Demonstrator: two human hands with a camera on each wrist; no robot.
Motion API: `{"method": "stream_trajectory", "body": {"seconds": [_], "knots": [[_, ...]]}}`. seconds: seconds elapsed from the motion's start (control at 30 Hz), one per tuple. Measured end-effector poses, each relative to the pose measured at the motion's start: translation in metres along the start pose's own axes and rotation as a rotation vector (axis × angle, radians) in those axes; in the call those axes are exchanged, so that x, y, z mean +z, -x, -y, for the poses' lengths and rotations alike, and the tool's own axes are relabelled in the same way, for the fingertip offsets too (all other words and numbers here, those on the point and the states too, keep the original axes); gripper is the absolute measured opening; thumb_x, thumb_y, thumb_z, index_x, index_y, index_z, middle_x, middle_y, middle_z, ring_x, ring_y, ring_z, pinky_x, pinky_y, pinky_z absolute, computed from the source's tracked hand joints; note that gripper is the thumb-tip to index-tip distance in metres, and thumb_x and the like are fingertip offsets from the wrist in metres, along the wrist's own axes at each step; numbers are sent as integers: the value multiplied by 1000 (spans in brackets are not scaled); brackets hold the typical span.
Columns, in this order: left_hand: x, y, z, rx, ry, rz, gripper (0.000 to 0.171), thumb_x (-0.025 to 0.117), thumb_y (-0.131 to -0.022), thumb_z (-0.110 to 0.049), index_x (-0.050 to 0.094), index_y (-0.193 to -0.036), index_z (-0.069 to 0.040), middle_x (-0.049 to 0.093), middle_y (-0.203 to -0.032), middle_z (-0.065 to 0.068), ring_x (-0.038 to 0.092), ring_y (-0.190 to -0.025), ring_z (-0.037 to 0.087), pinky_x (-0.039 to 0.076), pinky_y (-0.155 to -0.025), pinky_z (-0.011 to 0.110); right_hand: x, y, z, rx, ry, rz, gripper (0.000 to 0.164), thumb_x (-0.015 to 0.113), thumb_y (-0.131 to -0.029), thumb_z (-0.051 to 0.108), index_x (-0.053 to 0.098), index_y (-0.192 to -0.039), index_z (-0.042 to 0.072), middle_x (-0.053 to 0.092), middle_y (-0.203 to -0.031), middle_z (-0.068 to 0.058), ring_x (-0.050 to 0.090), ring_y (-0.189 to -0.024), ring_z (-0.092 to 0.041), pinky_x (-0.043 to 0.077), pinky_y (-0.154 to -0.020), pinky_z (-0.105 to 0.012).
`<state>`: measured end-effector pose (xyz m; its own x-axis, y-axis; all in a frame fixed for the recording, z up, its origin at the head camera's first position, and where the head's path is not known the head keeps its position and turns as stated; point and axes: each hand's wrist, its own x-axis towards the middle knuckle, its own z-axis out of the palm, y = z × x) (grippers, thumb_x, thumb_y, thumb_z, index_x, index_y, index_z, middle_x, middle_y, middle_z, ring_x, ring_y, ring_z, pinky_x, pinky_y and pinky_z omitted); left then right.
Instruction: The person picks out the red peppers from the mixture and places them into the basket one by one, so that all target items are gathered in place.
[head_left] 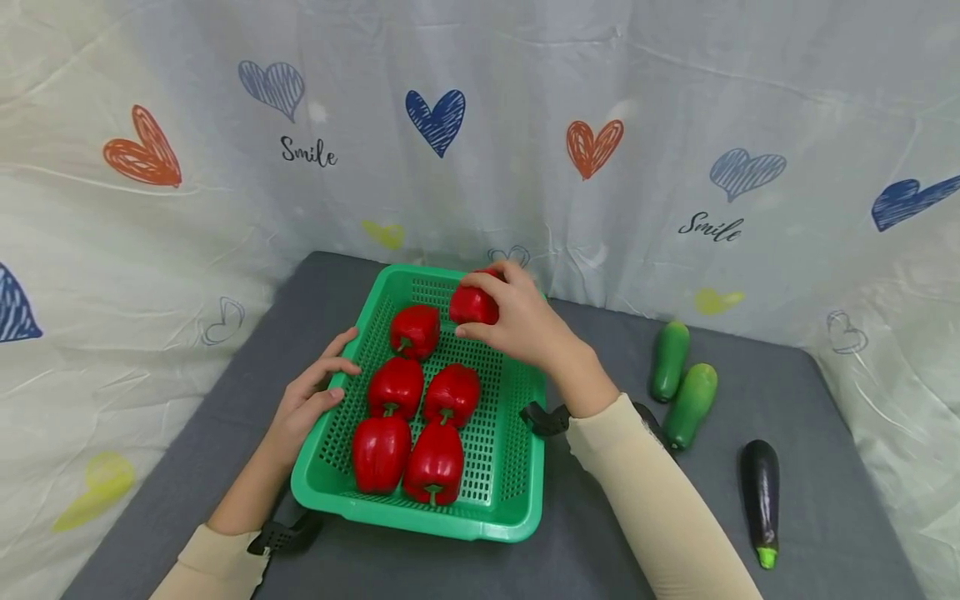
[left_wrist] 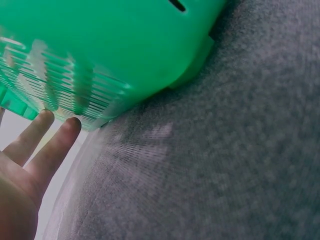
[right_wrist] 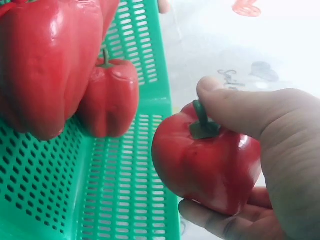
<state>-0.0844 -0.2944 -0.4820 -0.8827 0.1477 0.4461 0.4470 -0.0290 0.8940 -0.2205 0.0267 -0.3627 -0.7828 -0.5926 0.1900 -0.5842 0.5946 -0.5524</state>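
Note:
A red bell pepper point(head_left: 472, 305) is held in my right hand point(head_left: 517, 312) over the far right part of a green plastic basket point(head_left: 416, 521). In the right wrist view, thumb and fingers wrap this bell pepper point(right_wrist: 200, 160), its green stem beside the thumb. Several more red bell peppers point(head_left: 395, 387) lie inside the basket, mostly toward its left and near side. My left hand point(head_left: 303, 408) rests at the basket's left rim with fingers extended. The left wrist view shows two straight fingers point(left_wrist: 55, 150) against the slotted outer wall point(left_wrist: 65, 85).
Two green zucchini-like vegetables point(head_left: 670, 361) lie right of the basket on the grey cloth point(head_left: 592, 517). An eggplant point(head_left: 761, 496) lies farther right, and another dark item is partly hidden by the right sleeve. A white curtain point(head_left: 510, 183) with printed hearts hangs behind.

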Motion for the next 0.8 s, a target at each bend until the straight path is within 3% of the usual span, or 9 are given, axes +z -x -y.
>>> {"method": "stream_trajectory", "body": {"seconds": [0.43,0.8], "knots": [[2,-2,-3,42,7,-6,27,42,-102,13,61,-121,14,36,-175,16,28,-162,23,29,-119,29,15,-9,-2,-10,-2,90,66,87,-95,36,62,-153,16,51,-146,-11,56,-121,-25,59,-90,-42],[2,-1,-1,44,11,-1,28,42,-102,14,62,-123,13,35,-175,15,29,-162,24,29,-119,29,30,-15,-3,64,6,177,84,87,-95,39,47,-164,12,49,-158,-11,53,-136,-28,56,-103,-45]]}}
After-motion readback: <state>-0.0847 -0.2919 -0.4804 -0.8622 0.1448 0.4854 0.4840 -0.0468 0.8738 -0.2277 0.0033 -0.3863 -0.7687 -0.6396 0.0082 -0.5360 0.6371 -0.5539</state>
